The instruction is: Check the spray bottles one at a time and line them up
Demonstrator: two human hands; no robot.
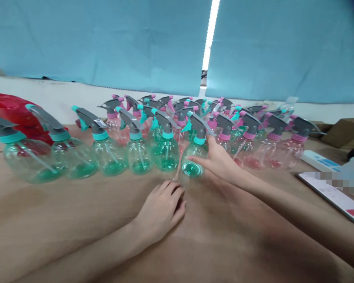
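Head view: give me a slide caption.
Right hand on a green spray bottle, left hand on the brown table.

Bench (76, 220): brown surface. Green-tinted spray bottles (166, 155) and pink-tinted spray bottles (253, 157) stand upright toward the far edge, pink mainly rightward. Red bag (11, 106) near far left corner. White-and-blue box (320, 160) and flat white panel (339, 202) by right edge.

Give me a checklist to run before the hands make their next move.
1. Right hand on a green spray bottle: ok, thumb across its front.
2. Bottle's spray head fitted: ok, seated above the turquoise collar.
3. Bottle's base flat on the tabletop: cannot tell.
4. Left hand clear of the bottles: ok, loosely curled in front.
5. Free room around the right hand: not ok, pink-collared bottles stand close.
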